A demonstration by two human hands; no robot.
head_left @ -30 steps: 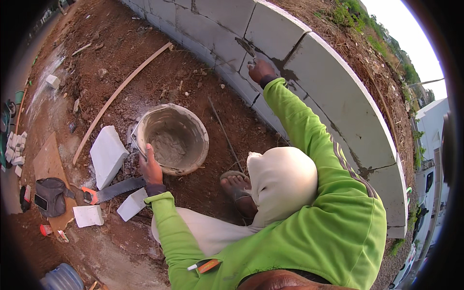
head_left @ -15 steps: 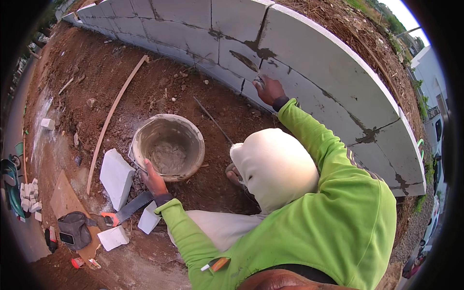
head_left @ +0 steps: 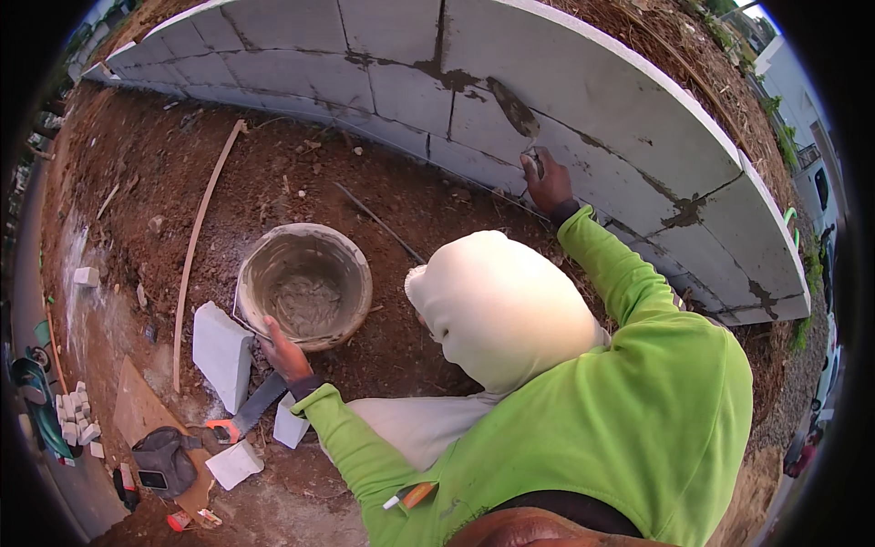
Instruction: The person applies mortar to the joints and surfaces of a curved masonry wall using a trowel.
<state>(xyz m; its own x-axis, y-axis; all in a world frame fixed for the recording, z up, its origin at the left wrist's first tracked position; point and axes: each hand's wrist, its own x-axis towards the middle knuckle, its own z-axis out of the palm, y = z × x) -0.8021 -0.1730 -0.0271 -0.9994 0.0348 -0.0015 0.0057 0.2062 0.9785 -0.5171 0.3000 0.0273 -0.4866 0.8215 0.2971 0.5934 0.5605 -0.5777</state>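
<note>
My right hand [head_left: 549,182] is closed round the handle of a trowel [head_left: 513,108]. The trowel's blade, dark with mortar, lies against the face of a wall of pale blocks [head_left: 602,100], near a horizontal joint. Grey mortar smears mark several of the joints. Lower left, my left hand [head_left: 288,356] grips the near rim of a round bucket [head_left: 360,273], its thumb along the outside. Wet grey mortar [head_left: 310,301] covers the bucket's bottom. My bent knee in pale trousers [head_left: 501,301] stands between the bucket and my right arm.
A block offcut [head_left: 221,356] and a handsaw [head_left: 260,401] with an orange handle lie beside the bucket. Beyond them are a dark bag [head_left: 166,462] on a board, a long curved wooden strip [head_left: 202,237] and a thin rod [head_left: 378,221]. Reddish soil surrounds everything.
My right hand has moved the trowel rightward along the wall, past a vertical joint. My left hand stays at the bucket's rim. The whole view has shifted slightly.
</note>
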